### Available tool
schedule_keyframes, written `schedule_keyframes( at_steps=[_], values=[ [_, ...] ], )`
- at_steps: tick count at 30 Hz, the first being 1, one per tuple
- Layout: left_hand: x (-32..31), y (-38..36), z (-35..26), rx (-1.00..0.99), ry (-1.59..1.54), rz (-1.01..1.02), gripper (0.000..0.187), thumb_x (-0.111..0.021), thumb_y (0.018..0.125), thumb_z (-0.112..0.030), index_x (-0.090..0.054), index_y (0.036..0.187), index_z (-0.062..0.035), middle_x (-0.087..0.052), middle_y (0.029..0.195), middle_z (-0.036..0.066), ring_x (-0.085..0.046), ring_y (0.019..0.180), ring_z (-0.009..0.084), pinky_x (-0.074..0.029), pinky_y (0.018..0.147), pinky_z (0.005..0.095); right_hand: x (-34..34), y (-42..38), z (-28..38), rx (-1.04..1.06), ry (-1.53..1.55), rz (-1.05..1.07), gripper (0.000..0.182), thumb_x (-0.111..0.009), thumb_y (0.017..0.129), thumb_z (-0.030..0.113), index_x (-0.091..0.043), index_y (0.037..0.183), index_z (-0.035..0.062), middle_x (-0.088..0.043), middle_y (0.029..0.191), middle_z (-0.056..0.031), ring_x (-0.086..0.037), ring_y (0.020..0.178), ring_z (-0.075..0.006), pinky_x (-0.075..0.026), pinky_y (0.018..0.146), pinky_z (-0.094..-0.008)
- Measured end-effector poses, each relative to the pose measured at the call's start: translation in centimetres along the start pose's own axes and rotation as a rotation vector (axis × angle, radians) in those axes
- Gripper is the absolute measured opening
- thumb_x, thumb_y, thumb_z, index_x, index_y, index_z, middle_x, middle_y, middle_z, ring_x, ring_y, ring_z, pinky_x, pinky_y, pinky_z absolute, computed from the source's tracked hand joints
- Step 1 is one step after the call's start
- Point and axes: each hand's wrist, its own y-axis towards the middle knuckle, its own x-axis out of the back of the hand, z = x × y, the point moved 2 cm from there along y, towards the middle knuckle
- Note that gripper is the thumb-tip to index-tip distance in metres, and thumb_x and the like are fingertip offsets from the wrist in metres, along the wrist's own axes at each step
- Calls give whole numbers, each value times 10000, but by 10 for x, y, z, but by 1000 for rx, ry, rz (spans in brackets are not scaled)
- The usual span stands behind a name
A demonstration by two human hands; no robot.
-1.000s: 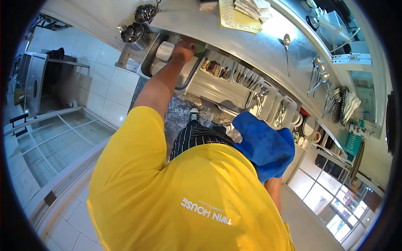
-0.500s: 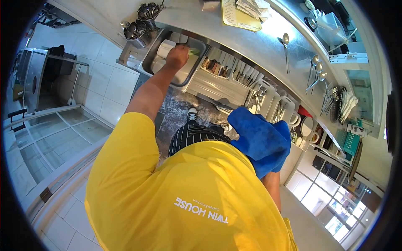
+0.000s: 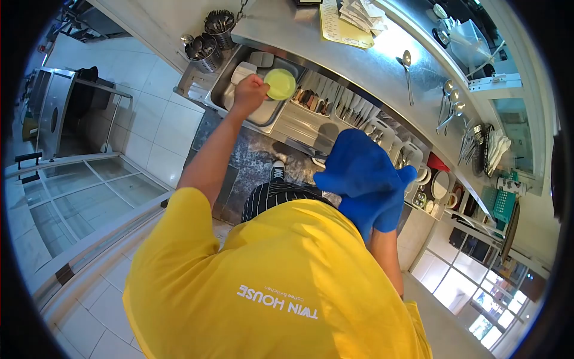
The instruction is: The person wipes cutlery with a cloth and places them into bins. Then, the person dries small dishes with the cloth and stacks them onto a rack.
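My left hand (image 3: 249,96) is over a metal pan (image 3: 224,88) in the pulled-out drawer. Its fingers close on the near edge of a small pale-green round dish (image 3: 280,84), whose round face is turned up toward me. White containers (image 3: 243,72) sit in the pan beside that hand. At the right, a blue cloth (image 3: 365,170) wraps my right hand and hides its fingers; only the wrist and forearm (image 3: 387,254) show below. The cloth is bunched up in front of my body, overlapping the drawer's right part in this view.
Drawer trays hold knives (image 3: 314,102) and other cutlery. Two metal holders (image 3: 205,54) with utensils stand left of the counter. On the steel counter (image 3: 281,27) lie a yellow sheet (image 3: 347,33) with papers and several spoons (image 3: 408,75). A glass-paned frame (image 3: 95,197) is at lower left.
The green dish, earlier seen nearly edge-on in the pan, is now raised and turned face-up in my left hand. My right hand has moved up slightly with the blue cloth, which has changed shape.
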Motion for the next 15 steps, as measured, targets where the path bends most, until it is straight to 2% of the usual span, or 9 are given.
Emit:
schedule_keyframes(
  at_steps=[1, 2, 3, 5, 8, 9, 11, 13, 15],
  values=[
    [-6, -12, -2, -2, 3, 7, 222, -738, 810, -240, -643, 898, -59, -697, 760, 74, -687, 704, 203, -538, 674, 358, 6, 8, -2, 1, -4, 70, 642, -588, 1026, 495, -490, 1476, 48, -611, 1382, -130, -572, 1265, -312, -417, 1142, -451],
    [-13, -23, -4, -89, 143, 69, 151, -728, 846, -147, -626, 915, -59, -676, 780, 40, -660, 703, 151, -522, 656, 299, 11, 15, -3, 3, -8, 140, 655, -620, 1014, 476, -482, 1485, 42, -600, 1405, -139, -565, 1276, -322, -407, 1152, -462],
    [-22, -37, -7, -177, 282, 131, 120, -718, 882, -54, -610, 932, -58, -655, 801, 6, -633, 703, 98, -506, 638, 240, -12, 20, -2, 106, -705, 129, 668, -668, 983, 429, -477, 1485, 32, -595, 1409, -147, -558, 1282, -335, -393, 1160, -457],
    [-49, -96, -69, -87, 303, 259, 121, -718, 893, -56, -603, 928, -37, -646, 817, 2, -638, 727, 85, -517, 662, 243, -61, 45, 9, 420, -1766, 339, 650, -733, 931, 309, -495, 1460, 17, -600, 1393, -166, -563, 1267, -343, -389, 1154, -426],
    [-81, -155, -114, -55, 83, 564, 80, -706, 924, -39, -638, 959, -14, -670, 857, 14, -649, 813, 63, -521, 702, 232, -92, 58, -2, 536, -2051, 240, 548, -742, 876, 163, -575, 1379, 25, -624, 1330, -181, -584, 1229, -328, -418, 1111, -379],
    [-85, -164, -124, -55, 82, 571, 80, -706, 924, -39, -638, 959, -14, -670, 857, 14, -649, 813, 63, -521, 702, 232, -63, 68, -5, 576, -1951, 309, 533, -738, 867, 136, -577, 1364, 24, -627, 1295, -174, -587, 1203, -328, -437, 1078, -369],
    [-89, -175, -134, -63, 66, 610, 108, -718, 966, -92, -680, 1017, -4, -700, 906, 29, -658, 868, 73, -534, 767, 241, -63, 68, -7, 615, -1846, 377, 520, -733, 858, 109, -580, 1348, 24, -630, 1260, -168, -590, 1178, -328, -455, 1044, -359],
    [-81, -170, -132, -72, -48, 578, 139, -727, 974, -117, -693, 1041, 1, -710, 937, 31, -659, 901, 75, -535, 802, 246, -132, 61, -1, 471, -1663, 185, 518, -732, 883, 148, -571, 1363, 35, -643, 1248, -153, -611, 1165, -303, -478, 1019, -368],
    [-77, -156, -112, -181, -117, 426, 245, -669, 1035, -232, -697, 1154, -20, -728, 1020, 61, -669, 943, 110, -537, 867, 270, -142, 56, -1, 401, -1564, 96, 518, -732, 896, 168, -567, 1370, 40, -649, 1242, -145, -621, 1159, -291, -490, 1007, -373]
  ],
)
